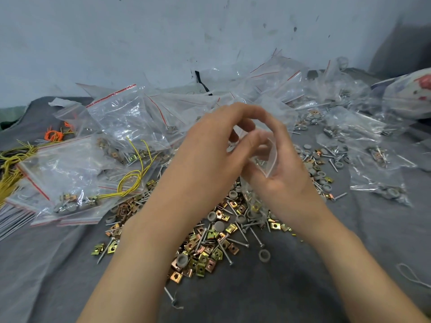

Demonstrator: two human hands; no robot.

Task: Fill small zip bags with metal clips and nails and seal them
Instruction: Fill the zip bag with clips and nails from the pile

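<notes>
L hand (207, 150), R hand (283, 180) pinch zip bag (268, 160), hanging mouth-up.

Both bare forearms come up from the bottom edge, the left from the lower left and the right from the lower right, and meet at the centre of the frame. The left hand (210, 150) shows its back, its fingers (233, 111) arched over toward the right. The right hand (282, 180) turns its palm toward the left one, with its fingers curled upward. The fingertips of both hands touch. Between them they pinch a small zip bag (269, 159).
</notes>
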